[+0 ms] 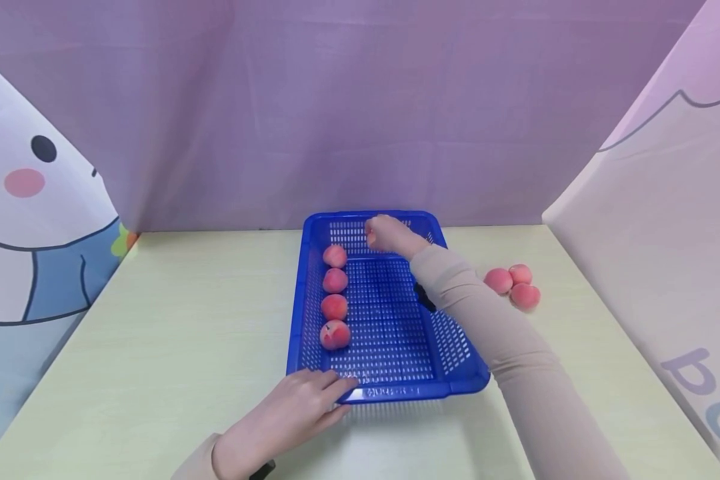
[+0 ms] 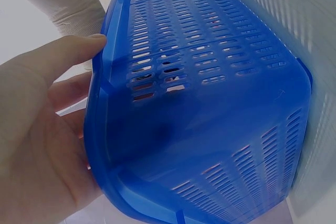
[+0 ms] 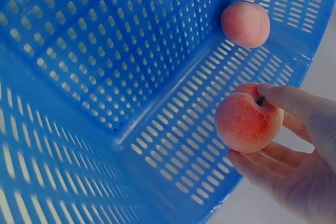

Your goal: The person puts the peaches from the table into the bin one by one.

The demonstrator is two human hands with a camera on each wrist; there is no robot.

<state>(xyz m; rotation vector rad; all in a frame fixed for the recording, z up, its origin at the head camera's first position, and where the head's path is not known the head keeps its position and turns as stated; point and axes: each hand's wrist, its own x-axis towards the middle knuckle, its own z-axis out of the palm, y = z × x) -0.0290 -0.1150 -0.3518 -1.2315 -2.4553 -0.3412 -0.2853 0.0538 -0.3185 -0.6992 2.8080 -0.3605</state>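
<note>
Your right hand [image 3: 294, 150] holds a peach [image 3: 247, 117] inside the blue basket [image 1: 312, 230], frame centre; four peaches [image 1: 335, 295] line its left side. Your left hand [image 1: 288, 413] grips its near rim.

4 peaches [image 1: 335, 296] in basket [image 1: 390, 388] left side, approx 3 peaches [image 1: 513, 285] right of it
</note>
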